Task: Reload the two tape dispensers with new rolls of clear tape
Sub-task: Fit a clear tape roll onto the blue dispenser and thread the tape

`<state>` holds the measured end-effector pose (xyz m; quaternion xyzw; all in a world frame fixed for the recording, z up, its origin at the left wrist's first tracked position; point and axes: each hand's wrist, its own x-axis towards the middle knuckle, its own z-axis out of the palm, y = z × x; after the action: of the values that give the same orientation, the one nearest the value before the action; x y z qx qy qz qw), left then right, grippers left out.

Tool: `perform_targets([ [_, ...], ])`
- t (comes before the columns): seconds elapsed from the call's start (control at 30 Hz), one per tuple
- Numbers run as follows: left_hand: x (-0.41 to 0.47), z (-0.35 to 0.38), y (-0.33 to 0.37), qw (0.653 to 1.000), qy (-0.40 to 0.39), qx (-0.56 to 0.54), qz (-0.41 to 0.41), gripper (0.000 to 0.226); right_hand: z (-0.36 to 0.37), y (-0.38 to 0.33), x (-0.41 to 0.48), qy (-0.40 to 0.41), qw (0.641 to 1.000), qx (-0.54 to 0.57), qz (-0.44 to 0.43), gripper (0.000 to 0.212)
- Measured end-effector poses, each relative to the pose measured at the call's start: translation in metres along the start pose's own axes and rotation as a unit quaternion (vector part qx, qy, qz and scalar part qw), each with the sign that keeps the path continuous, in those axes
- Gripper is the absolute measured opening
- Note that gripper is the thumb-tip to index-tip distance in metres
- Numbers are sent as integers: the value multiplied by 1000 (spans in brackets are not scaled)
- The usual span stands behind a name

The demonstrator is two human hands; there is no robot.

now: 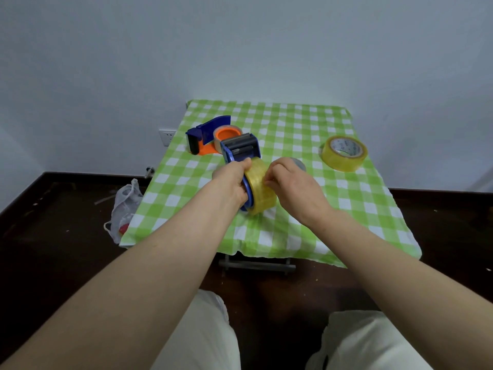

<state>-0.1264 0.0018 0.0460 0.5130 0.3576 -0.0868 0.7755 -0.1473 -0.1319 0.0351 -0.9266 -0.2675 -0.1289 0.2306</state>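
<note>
Gripping near dispenser (pixel 241 149), left fingers (pixel 243 164) | right fingers (pixel 272 172) pinch its roll (pixel 260 190) | far dispenser (pixel 205 136): 1 | loose roll (pixel 344 154): 1

Two bare forearms reach forward from the bottom corners of the view and converge toward the middle. The left hand (pixel 231 182), wrist roughly straight, is curled round the side of a blue tape dispenser (pixel 241 149), thumb lying along the top and the other fingers hidden underneath. The right hand (pixel 292 186) sits just beside it, back of the hand facing up and wrist bent slightly inward. Its curled fingertips (pixel 267 180) pinch at the outer face of the tape roll (pixel 260 192) (the exact contact is hidden by the fingers). The hands are near each other, not touching.
</note>
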Motion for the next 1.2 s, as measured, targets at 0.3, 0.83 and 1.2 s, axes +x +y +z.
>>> perform_targets([
  [0.3, 8, -4, -4, 1000, 10, 8, 18, 33, 0, -3, -10, -2, 999, 29, -27, 12],
  [0.83, -42, -16, -28, 933, -235, 199, 185, 44, -23, -15, 9, 91, 987, 38, 128, 16],
  [1.2, -59, -23, -41, 900, -227, 229, 293, 46, -40, -5, 15, 92, 970, 61, 219, 13],
])
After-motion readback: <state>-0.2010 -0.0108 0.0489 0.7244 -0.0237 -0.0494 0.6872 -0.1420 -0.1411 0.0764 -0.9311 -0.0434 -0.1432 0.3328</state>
